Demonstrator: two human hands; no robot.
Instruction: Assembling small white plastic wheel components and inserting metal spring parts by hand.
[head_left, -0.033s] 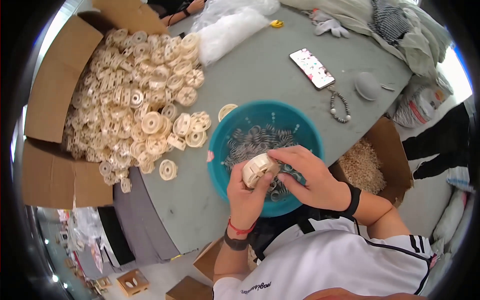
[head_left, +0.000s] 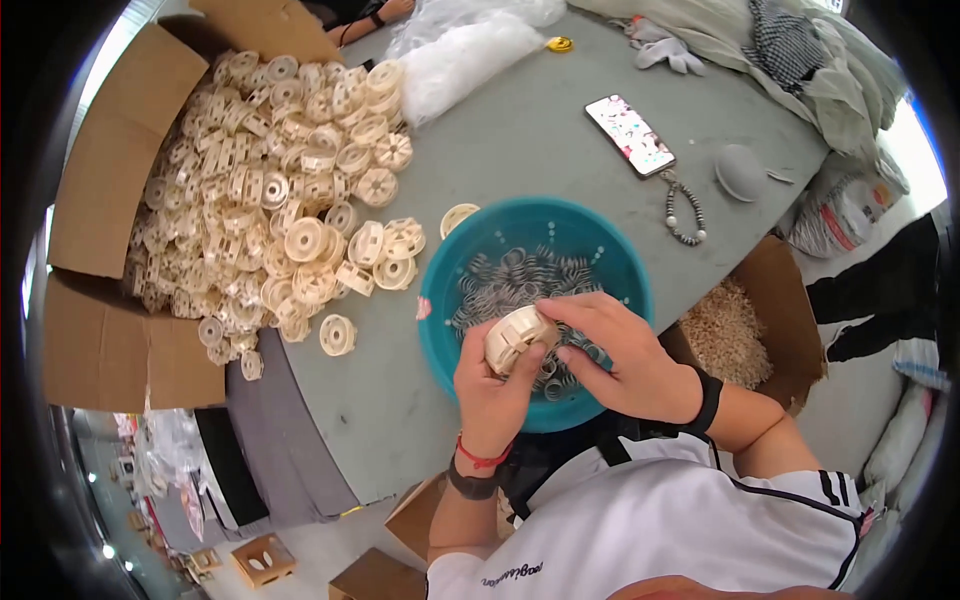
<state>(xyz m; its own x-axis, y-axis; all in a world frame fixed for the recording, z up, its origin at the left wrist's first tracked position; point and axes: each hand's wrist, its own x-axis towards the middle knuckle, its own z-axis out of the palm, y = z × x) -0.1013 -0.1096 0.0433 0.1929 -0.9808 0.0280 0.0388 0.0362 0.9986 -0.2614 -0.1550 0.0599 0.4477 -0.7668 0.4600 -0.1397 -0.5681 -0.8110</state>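
Note:
Over a teal basin my left hand grips a round cream plastic part with slots in its side, the thumb pressed on its near edge. Coming from the right, my right hand is closed at the part's other side, its fingertips on the rim and the thumb close by. Whether a small piece sits between these fingers is hidden. Many coiled metal springs lie in the basin beneath both hands.
Left of the basin, a tipped cardboard box spills a heap of similar cream parts. Farther off lie a phone with a beaded strap, a mask and a plastic bag. Another box at right holds small pale pieces.
The view has shifted very slightly, so the table things sit a little differently in it. Both hands keep their hold on the part.

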